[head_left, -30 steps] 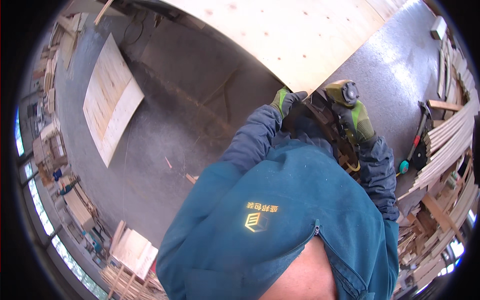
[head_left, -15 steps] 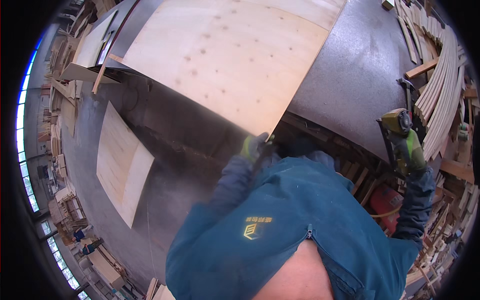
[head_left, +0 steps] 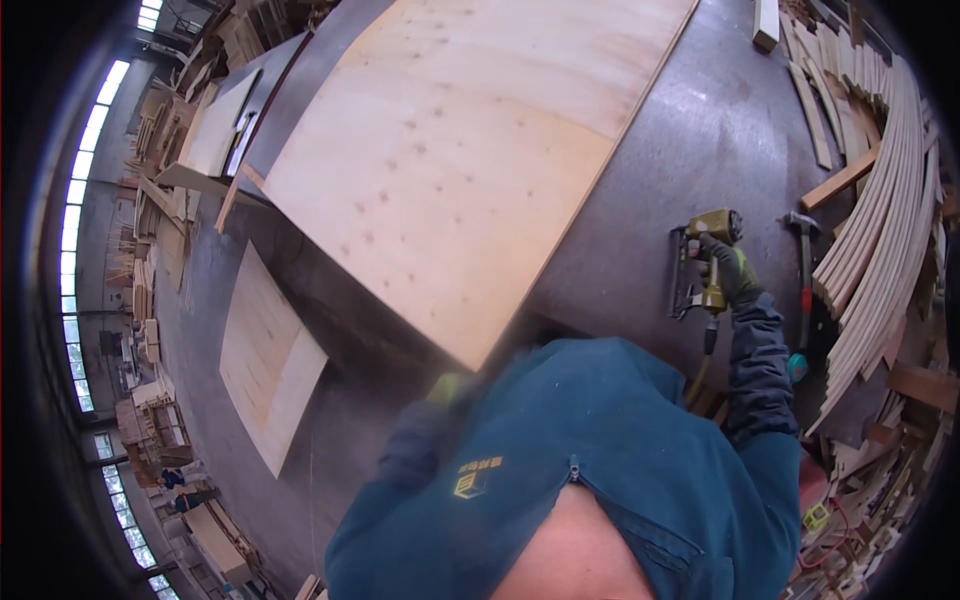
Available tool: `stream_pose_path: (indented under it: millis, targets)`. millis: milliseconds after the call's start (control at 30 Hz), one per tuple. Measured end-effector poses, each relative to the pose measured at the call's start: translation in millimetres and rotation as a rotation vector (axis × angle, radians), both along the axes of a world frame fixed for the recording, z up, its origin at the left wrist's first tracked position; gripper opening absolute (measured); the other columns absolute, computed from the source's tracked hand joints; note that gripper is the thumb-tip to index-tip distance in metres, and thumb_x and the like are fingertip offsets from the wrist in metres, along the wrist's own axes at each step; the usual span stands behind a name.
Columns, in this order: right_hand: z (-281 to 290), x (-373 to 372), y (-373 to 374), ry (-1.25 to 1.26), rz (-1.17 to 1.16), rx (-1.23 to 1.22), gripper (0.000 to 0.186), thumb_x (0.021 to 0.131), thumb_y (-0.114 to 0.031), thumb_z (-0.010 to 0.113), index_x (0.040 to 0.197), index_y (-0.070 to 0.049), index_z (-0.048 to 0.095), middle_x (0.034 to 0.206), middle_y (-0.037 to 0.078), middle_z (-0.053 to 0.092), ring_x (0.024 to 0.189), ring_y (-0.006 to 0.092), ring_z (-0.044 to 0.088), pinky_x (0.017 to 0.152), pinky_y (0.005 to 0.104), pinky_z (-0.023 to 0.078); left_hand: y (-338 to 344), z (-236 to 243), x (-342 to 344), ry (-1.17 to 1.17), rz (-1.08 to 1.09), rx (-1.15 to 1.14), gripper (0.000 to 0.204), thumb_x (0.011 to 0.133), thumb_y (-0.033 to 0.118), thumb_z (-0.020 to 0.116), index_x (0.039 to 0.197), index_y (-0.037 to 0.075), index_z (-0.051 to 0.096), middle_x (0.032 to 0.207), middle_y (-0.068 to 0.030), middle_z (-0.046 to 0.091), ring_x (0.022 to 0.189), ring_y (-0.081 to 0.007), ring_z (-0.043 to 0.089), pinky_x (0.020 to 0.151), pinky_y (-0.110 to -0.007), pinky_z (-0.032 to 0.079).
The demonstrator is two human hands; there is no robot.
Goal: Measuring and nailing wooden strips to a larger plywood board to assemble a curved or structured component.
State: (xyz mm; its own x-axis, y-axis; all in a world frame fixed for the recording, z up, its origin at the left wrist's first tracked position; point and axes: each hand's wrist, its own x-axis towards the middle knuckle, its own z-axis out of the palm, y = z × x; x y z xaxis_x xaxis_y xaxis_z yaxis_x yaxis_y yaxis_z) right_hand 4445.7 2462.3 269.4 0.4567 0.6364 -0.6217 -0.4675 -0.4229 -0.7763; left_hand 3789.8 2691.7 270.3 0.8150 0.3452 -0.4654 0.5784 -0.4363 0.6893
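A large pale plywood sheet [head_left: 470, 150] lies across a dark metal-topped table [head_left: 650, 150], its near corner reaching past the table's edge toward me. At that corner is my left hand [head_left: 450, 388] in a yellow-green glove. Motion smears it and my sleeve partly covers it, so its fingers and any grip on the sheet cannot be made out. Over the table, right of the sheet, my gloved right hand [head_left: 738, 270] is closed around the handle of an olive-coloured nail gun [head_left: 715, 228]. An air hose [head_left: 708, 345] hangs from the gun's handle.
A hammer [head_left: 803, 235] lies on the table's right side, beside a stack of long wooden strips [head_left: 885, 235]. Another plywood board [head_left: 265, 360] stands lower down at the left. A wooden batten [head_left: 232, 203] juts out beyond the sheet's left corner.
The plywood sheet's near corner has come toward me and to the left, and my left hand with it. My right hand has brought the nail gun leftward over the table. The view has shifted.
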Motion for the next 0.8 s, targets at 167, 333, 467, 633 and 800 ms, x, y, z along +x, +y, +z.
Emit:
stream_pose_path:
  millis: [167, 333, 467, 633, 800]
  targets:
    - [-12.4, 107.9, 67.6, 0.201, -0.093, 0.12, 0.037, 0.113, -0.041, 0.077, 0.13, -0.008, 0.076, 0.098, 0.003, 0.075, 0.07, 0.0164, 0.071, 0.062, 0.0366, 0.062, 39.5, 60.5, 103.4, 0.228, -0.191, 0.565, 0.038, 0.115, 0.033, 0.074, 0.134, 0.0, 0.079, 0.109, -0.02, 0.086, 0.098, -0.0288, 0.083, 0.086, -0.045, 0.065]
    - [-15.0, 208.7, 142.1, 0.028, -0.237, 0.081, 0.043, 0.111, -0.046, 0.079, 0.132, -0.008, 0.075, 0.093, 0.005, 0.074, 0.071, 0.0193, 0.073, 0.063, 0.0401, 0.064, 117.5, 42.0, 347.5, -0.258, 0.379, 0.282, 0.061, 0.108, 0.033, 0.085, 0.153, -0.005, 0.07, 0.142, -0.0281, 0.08, 0.129, -0.0432, 0.078, 0.114, -0.048, 0.061]
    - [-24.3, 262.1, 193.6, 0.026, -0.227, 0.1, 0.045, 0.112, -0.046, 0.078, 0.135, -0.008, 0.074, 0.096, 0.006, 0.074, 0.074, 0.0193, 0.075, 0.063, 0.0414, 0.066, 204.4, -16.8, 541.5, -0.269, 0.02, 0.547, 0.099, 0.1, 0.056, 0.087, 0.172, -0.003, 0.051, 0.176, -0.0287, 0.052, 0.163, -0.0469, 0.049, 0.134, -0.054, 0.041]
    - [-25.5, 277.4, 252.7, 0.21, -0.222, 0.162, 0.045, 0.114, -0.043, 0.077, 0.135, -0.004, 0.072, 0.102, 0.005, 0.075, 0.074, 0.0166, 0.072, 0.061, 0.0379, 0.063, 276.1, -69.7, 738.1, -0.073, -0.101, 0.687, 0.12, 0.097, 0.068, 0.084, 0.18, -0.004, 0.036, 0.19, -0.0339, 0.025, 0.176, -0.0573, 0.02, 0.144, -0.065, 0.016]
    - [-61.1, 287.8, 287.2, 0.295, -0.225, 0.141, 0.043, 0.115, -0.044, 0.075, 0.137, -0.007, 0.072, 0.114, 0.006, 0.081, 0.072, 0.0128, 0.07, 0.061, 0.0323, 0.062, 300.8, -142.5, 771.1, -0.185, -0.073, 0.81, 0.11, 0.099, 0.059, 0.077, 0.18, -0.005, 0.037, 0.189, -0.0351, 0.025, 0.175, -0.06, 0.021, 0.144, -0.068, 0.011]
